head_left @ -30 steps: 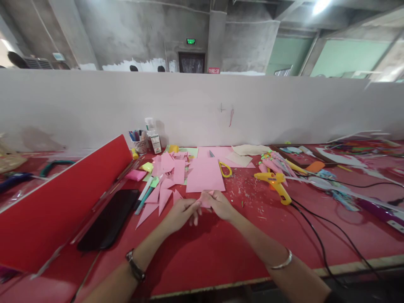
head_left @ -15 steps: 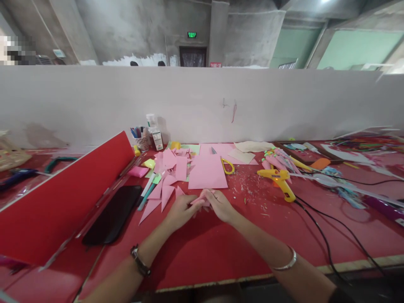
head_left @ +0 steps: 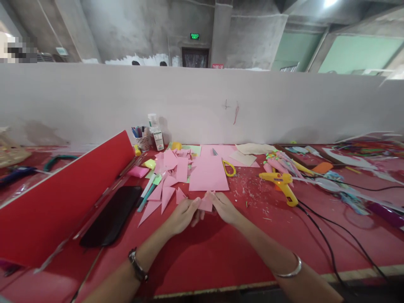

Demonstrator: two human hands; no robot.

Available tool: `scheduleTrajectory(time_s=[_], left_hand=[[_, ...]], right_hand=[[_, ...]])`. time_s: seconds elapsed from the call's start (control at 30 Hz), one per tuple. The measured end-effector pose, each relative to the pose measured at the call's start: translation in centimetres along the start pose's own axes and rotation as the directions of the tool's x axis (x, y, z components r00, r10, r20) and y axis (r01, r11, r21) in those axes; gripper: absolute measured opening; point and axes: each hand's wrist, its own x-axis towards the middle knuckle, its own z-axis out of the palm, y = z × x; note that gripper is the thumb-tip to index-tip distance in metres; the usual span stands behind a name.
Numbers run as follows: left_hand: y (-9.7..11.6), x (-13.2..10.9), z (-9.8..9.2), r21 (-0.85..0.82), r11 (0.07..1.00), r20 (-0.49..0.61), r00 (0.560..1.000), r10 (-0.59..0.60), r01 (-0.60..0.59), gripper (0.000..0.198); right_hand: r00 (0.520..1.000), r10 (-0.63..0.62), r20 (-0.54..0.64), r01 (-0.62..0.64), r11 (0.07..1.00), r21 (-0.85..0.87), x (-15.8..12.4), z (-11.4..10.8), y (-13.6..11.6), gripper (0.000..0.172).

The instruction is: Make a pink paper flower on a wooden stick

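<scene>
Between my two hands is a small piece of pink paper, held just above the red tabletop. My left hand pinches its left side between thumb and fingers. On the other side, my right hand grips the paper near its upper right edge. Part of the piece is covered by my fingers. Directly beyond lies a flat pink sheet. Cut pink paper pieces, several of them pointed, are heaped to the left of that sheet. Yellow-handled scissors are partly under the sheet at its right.
A yellow glue gun with a black cord lies on the right, near pink cone-shaped bundles. To the left are a black phone, markers and a long red board. A pen cup and bottle stand behind.
My hands have moved slightly apart, and more of the pink paper's flat face shows between them. The view has shifted slightly.
</scene>
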Motion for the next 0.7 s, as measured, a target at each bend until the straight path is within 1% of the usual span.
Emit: scheduleTrajectory(time_s=[0.13, 0.2, 0.27, 0.4, 0.5, 0.6, 0.67, 0.7], left_hand=[[-0.2, 0.2, 0.1, 0.019, 1.000, -0.105, 0.994, 0.020, -0.018, 0.045], [-0.4, 0.3, 0.1, 0.057, 0.997, -0.122, 0.991, 0.055, -0.049, 0.042], [-0.5, 0.4, 0.1, 0.123, 0.989, -0.120, 0.988, 0.098, -0.083, 0.038], [-0.5, 0.4, 0.0, 0.217, 0.973, -0.133, 0.985, 0.112, -0.081, 0.034], [-0.3, 0.3, -0.2, 0.230, 0.970, -0.202, 0.971, 0.125, -0.077, 0.034], [-0.3, 0.3, -0.7, 0.224, 0.969, -0.316, 0.933, 0.171, -0.102, 0.030], [-0.4, 0.4, -1.3, 0.262, 0.960, -0.422, 0.882, 0.210, -0.103, 0.025], [-0.5, 0.4, -1.7, 0.301, 0.949, -0.477, 0.848, 0.232, -0.091, 0.023]], right_hand=[[0.999, 0.037, 0.039, -0.037, 0.999, 0.001, 0.0, -0.2, 0.2, 0.058], [0.997, 0.043, 0.064, -0.042, 0.999, -0.002, 0.0, -0.3, 0.2, 0.056], [0.997, 0.044, 0.059, -0.044, 0.999, -0.005, 0.0, -0.5, 0.3, 0.054], [0.996, 0.041, 0.075, -0.037, 0.998, -0.051, -0.1, -0.8, 0.4, 0.052], [0.996, 0.057, 0.072, -0.049, 0.993, -0.109, 0.0, -0.8, 0.4, 0.050], [0.992, 0.122, 0.029, -0.116, 0.982, -0.147, 0.1, -0.8, 0.3, 0.044], [0.985, 0.170, 0.007, -0.167, 0.974, -0.150, 0.2, -0.8, 0.3, 0.040], [0.982, 0.190, 0.000, -0.188, 0.971, -0.150, 0.2, -0.8, 0.3, 0.037]])
